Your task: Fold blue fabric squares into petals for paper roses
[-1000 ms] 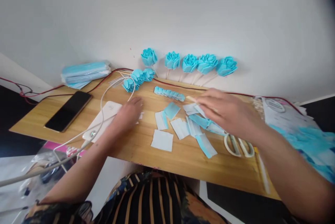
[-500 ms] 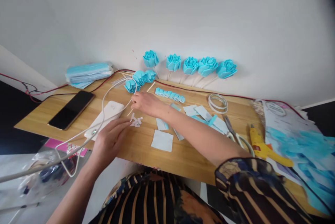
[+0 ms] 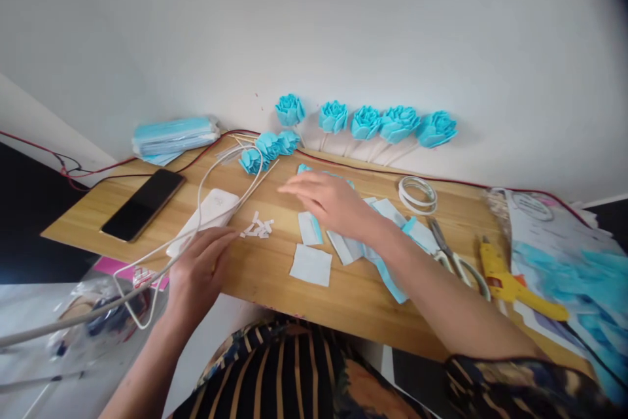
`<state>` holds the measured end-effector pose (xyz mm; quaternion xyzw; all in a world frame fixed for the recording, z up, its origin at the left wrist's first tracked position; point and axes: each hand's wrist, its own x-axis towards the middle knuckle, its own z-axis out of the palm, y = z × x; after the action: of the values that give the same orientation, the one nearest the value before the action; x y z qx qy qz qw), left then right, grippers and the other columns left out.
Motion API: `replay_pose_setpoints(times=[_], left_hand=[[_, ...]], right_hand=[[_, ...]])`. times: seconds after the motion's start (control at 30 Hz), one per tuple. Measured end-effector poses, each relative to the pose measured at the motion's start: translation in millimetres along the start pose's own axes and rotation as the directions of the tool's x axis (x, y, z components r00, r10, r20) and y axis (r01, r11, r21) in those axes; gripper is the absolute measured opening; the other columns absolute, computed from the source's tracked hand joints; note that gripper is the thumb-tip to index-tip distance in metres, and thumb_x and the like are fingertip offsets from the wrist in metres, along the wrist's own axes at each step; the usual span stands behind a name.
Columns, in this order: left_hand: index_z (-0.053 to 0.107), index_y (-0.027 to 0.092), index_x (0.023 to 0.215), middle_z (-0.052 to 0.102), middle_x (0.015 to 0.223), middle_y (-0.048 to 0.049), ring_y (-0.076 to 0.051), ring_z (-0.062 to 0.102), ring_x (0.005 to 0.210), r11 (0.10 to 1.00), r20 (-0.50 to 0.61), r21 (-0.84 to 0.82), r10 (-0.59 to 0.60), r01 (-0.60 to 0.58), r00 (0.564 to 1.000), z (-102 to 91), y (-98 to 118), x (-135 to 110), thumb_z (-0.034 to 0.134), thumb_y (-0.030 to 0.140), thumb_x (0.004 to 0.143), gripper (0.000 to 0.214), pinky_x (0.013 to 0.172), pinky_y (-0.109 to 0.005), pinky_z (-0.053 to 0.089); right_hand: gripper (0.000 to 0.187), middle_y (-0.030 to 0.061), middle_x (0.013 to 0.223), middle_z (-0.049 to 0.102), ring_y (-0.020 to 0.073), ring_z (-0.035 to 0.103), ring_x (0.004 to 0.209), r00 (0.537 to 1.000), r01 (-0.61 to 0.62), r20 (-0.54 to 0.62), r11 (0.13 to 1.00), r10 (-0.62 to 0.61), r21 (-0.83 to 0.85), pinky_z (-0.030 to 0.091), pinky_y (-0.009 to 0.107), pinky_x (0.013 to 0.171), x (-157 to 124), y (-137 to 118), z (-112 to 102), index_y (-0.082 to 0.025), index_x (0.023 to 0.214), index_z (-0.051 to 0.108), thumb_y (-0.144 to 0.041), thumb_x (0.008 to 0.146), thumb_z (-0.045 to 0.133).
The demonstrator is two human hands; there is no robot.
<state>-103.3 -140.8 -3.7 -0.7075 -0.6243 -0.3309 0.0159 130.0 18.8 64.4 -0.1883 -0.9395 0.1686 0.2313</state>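
Plain white wall (image 3: 392, 27), light wooden desk (image 3: 275, 275) set against it, soft even daylight

Desk (image 3: 275, 275) was light wood with visible grain, matt finish. Cut squares (image 3: 311, 265) and rosettes (image 3: 366, 121) looked like soft non-woven mask cloth, pale blue and white; phone (image 3: 143, 203) showed glossy black glass. Glue gun (image 3: 510, 282) was smooth yellow plastic; scissors (image 3: 444, 246) had dull metal blades

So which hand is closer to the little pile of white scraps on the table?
Left. The left hand rests just left of the white scraps, fingertips almost reaching them; the right hand hovers farther right, over the blue pieces.
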Motion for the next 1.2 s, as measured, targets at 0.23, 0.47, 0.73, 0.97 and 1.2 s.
replay_pose_setpoints(times=[0.23,0.47,0.73,0.97,1.2], left_hand=[[0.049,0.021,0.137,0.051,0.142,-0.0142,-0.036,0.051,0.127,0.922,0.164,0.368,-0.193,0.122,0.967,-1.1,-28.8,5.3,0.045,0.036,0.095,0.044,0.106,-0.053,0.041],[0.047,0.020,0.140,0.046,0.146,-0.0183,-0.040,0.047,0.131,0.880,0.170,0.403,-0.344,0.253,0.923,0.8,-33.7,16.9,0.044,0.042,0.095,0.050,0.105,-0.056,0.042],[0.048,0.017,0.139,0.048,0.145,-0.0204,-0.044,0.050,0.128,0.858,0.125,0.456,-0.322,0.234,0.938,3.6,-31.0,18.4,0.043,0.042,0.096,0.051,0.102,-0.059,0.043],[0.052,0.023,0.136,0.062,0.135,-0.0106,-0.029,0.060,0.122,0.998,0.177,0.048,0.033,-0.042,0.984,-9.2,24.5,-9.4,0.047,0.031,0.095,0.042,0.101,-0.041,0.051],[0.068,0.017,0.114,0.071,0.116,-0.0106,-0.026,0.066,0.109,1.000,0.090,0.024,-0.008,0.005,0.996,27.3,17.5,93.1,0.044,0.030,0.094,0.034,0.094,-0.036,0.051]], right_hand=[[0.035,0.0074,0.108,0.071,0.0190,0.066,0.098,0.981,-0.152,-0.114,0.986,0.159,0.068,0.058,0.035,0.081,-118.5,-40.8,0.6,-0.024,0.122,0.064,-0.010,0.096,0.045],[0.035,0.0065,0.098,0.073,0.0185,0.070,0.086,0.917,-0.315,-0.224,0.943,0.331,0.104,0.059,0.030,0.072,-183.8,-52.1,26.0,-0.025,0.118,0.066,-0.009,0.094,0.047],[0.037,0.0067,0.095,0.073,0.0196,0.069,0.082,0.921,-0.305,-0.249,0.952,0.299,0.012,0.059,0.034,0.070,-188.8,-55.2,22.1,-0.024,0.120,0.064,-0.006,0.092,0.049],[0.037,0.0050,0.089,0.073,0.0188,0.069,0.077,0.909,-0.295,-0.315,0.955,0.274,-0.020,0.058,0.032,0.066,-188.1,-50.0,21.7,-0.026,0.117,0.065,-0.006,0.091,0.049],[0.040,0.0040,0.092,0.074,0.0177,0.070,0.084,0.912,-0.220,-0.352,0.975,0.213,0.019,0.059,0.031,0.071,-170.0,-43.1,28.4,-0.026,0.118,0.065,-0.003,0.090,0.046]])
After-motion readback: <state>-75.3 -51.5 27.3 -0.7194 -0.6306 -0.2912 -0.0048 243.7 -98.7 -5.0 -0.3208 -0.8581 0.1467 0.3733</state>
